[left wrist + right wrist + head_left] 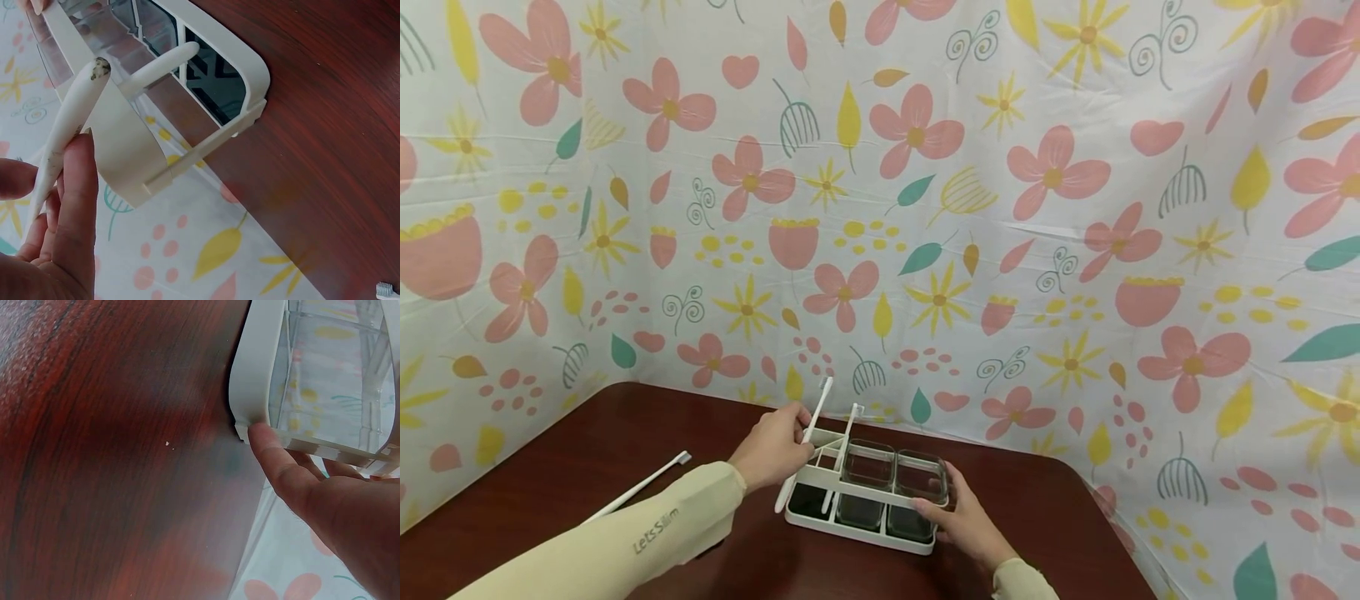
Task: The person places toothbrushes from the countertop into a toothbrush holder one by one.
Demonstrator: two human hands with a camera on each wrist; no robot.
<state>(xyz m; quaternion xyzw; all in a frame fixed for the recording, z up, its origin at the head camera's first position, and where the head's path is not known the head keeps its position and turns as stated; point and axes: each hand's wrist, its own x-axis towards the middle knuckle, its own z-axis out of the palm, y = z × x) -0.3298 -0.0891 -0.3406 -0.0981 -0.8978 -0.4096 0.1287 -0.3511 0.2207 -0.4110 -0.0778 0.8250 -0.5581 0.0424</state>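
My left hand (775, 448) pinches a white toothbrush (818, 410) at the left end of a white two-level toothbrush holder (880, 490). Its bristled head points up. In the left wrist view, the held toothbrush (69, 112) has a dark-spotted handle end and lies outside the rack's frame. A second white toothbrush (852, 421) stands tilted in the holder, with its handle (165, 64) reaching down towards the dark base. My right hand (966, 518) grips the holder's right end, thumb at the front and other fingers behind; the thumb (265, 439) touches its corner.
Two clear cups (870, 464) sit in the holder's upper level. Another white toothbrush (640, 485) lies on the dark red wooden table (730, 412), left of the holder and partly behind my left sleeve. A flower-patterned cloth (955, 225) hangs behind the table.
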